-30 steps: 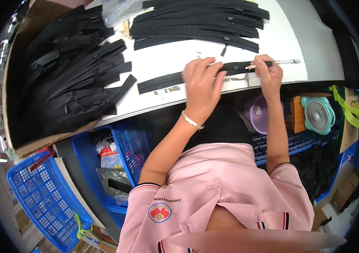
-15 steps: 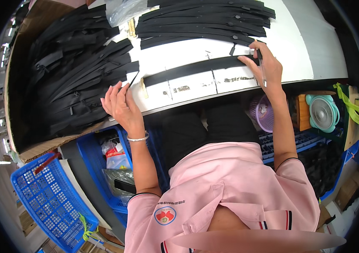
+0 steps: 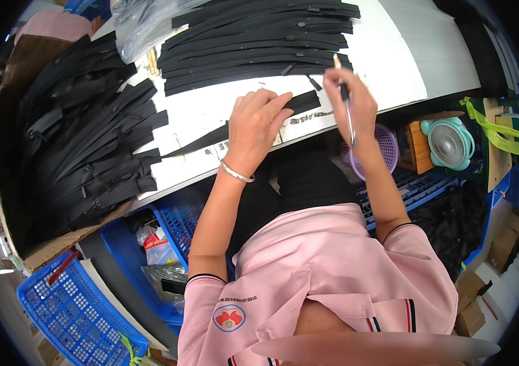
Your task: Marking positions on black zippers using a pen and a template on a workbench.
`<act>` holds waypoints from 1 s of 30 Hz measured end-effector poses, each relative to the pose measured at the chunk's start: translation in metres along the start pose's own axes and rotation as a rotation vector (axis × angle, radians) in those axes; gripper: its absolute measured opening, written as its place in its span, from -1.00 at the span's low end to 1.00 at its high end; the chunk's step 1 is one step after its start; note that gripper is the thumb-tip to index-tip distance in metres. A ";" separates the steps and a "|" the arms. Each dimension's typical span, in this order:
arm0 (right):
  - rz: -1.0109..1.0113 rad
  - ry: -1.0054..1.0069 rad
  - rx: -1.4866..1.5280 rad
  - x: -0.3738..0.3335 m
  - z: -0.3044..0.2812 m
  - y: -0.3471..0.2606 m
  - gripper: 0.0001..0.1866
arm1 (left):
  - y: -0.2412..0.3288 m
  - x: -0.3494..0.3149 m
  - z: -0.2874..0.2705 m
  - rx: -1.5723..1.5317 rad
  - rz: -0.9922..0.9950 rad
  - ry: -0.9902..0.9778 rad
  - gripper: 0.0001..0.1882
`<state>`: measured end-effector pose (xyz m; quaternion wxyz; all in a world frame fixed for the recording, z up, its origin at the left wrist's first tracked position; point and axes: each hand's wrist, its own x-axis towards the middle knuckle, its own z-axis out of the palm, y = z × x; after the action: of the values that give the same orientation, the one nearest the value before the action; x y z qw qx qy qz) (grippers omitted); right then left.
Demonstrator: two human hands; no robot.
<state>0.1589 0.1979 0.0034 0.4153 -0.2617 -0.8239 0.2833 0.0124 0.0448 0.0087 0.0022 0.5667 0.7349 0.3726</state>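
Note:
A black zipper strip [image 3: 302, 104] lies slantwise across the white tabletop along its near edge, its left end reaching the heap. My left hand [image 3: 254, 125] is closed on it near the middle, thumb and fingers together at the strip and hiding part of it. Slightly blurred, my right hand [image 3: 357, 104] holds a pen [image 3: 349, 119] with a clear barrel and a black grip, light tip pointing away from me. It is just off the strip's right end. Beyond both hands lies a row of black zipper strips [image 3: 253, 49], side by side, some with small dark pulls.
At the left, a cardboard box [image 3: 6, 97] holds a tangled heap of black strips [image 3: 88, 140]. Clear plastic [image 3: 143, 30] lies behind. Blue baskets [image 3: 70, 305] stand below left; a purple basket [image 3: 387, 149] and small turquoise fan [image 3: 450, 143] are below right.
My left hand has moved right from the strip's left end to its middle and closed on it. The right hand has come off the strip, still with the pen. The whole view has shifted.

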 end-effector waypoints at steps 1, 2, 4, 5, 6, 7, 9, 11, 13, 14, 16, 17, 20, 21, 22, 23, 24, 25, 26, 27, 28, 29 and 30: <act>-0.046 -0.031 0.006 -0.013 -0.004 -0.005 -0.78 | 0.002 0.003 0.005 -0.004 -0.015 0.005 -0.72; -0.132 -0.079 -0.061 -0.023 -0.008 -0.008 -0.74 | 0.004 0.005 0.009 -0.007 -0.030 0.010 -0.72; -0.210 -0.119 -0.141 -0.037 -0.014 -0.006 -0.70 | 0.011 0.006 0.018 -0.024 -0.031 0.034 -0.72; -0.266 -0.146 -0.184 -0.041 -0.016 -0.004 -0.65 | 0.013 0.004 0.022 -0.033 -0.039 0.062 -0.71; -0.321 -0.174 -0.226 -0.045 -0.017 -0.001 -0.60 | 0.015 0.001 0.025 -0.038 -0.035 0.057 -0.71; -0.317 -0.171 -0.231 -0.048 -0.021 0.003 -0.60 | 0.018 -0.003 0.027 0.003 0.012 0.059 -0.71; -0.302 -0.135 -0.317 -0.049 -0.032 0.015 -0.55 | 0.023 -0.008 0.028 0.041 0.062 0.060 -0.70; -0.301 -0.092 -0.331 -0.047 -0.040 0.025 -0.56 | 0.028 -0.012 0.027 0.109 0.067 -0.003 -0.67; -0.275 -0.062 -0.378 -0.046 -0.047 0.034 -0.57 | 0.033 -0.016 0.030 0.128 0.074 -0.032 -0.62; -0.276 -0.050 -0.386 -0.046 -0.049 0.036 -0.59 | 0.035 -0.018 0.031 0.153 0.078 -0.061 -0.57; -0.278 -0.034 -0.408 -0.044 -0.052 0.042 -0.60 | 0.045 -0.021 0.031 0.185 0.069 -0.090 -0.53; -0.281 -0.018 -0.426 -0.043 -0.053 0.044 -0.62 | 0.048 -0.021 0.032 0.221 0.058 -0.118 -0.48; -0.247 -0.036 -0.395 -0.039 -0.057 0.041 -0.66 | 0.047 -0.024 0.036 0.209 0.033 -0.131 -0.42; -0.247 -0.035 -0.394 -0.036 -0.058 0.039 -0.66 | 0.046 -0.025 0.036 0.210 0.033 -0.131 -0.42; -0.216 -0.062 -0.370 -0.031 -0.060 0.036 -0.68 | 0.045 -0.024 0.037 0.187 0.020 -0.130 -0.42; -0.184 -0.089 -0.346 -0.027 -0.062 0.033 -0.70 | 0.045 -0.024 0.037 0.164 0.006 -0.129 -0.43; -0.184 -0.088 -0.349 -0.021 -0.064 0.031 -0.70 | 0.045 -0.024 0.037 0.162 0.007 -0.129 -0.43; -0.164 -0.092 -0.247 -0.014 -0.063 0.029 -0.74 | 0.046 -0.023 0.037 0.170 0.004 -0.130 -0.43; -0.145 -0.097 -0.144 -0.007 -0.062 0.027 -0.77 | 0.046 -0.023 0.036 0.178 0.001 -0.132 -0.44; -0.145 -0.097 -0.149 -0.001 -0.060 0.023 -0.77 | 0.046 -0.023 0.036 0.174 0.002 -0.131 -0.44; -0.044 -0.125 0.020 0.005 -0.057 0.019 -0.80 | 0.047 -0.022 0.035 0.180 -0.001 -0.134 -0.44; 0.059 -0.152 0.190 0.009 -0.054 0.017 -0.83 | 0.048 -0.022 0.035 0.186 -0.006 -0.138 -0.45; 0.053 -0.176 0.254 0.015 -0.048 0.023 -0.85 | 0.049 -0.021 0.034 0.185 -0.005 -0.137 -0.45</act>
<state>0.1961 0.2361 0.0193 0.3638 -0.2028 -0.8074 0.4178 0.0752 0.0496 0.0017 0.0012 0.5867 0.7658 0.2634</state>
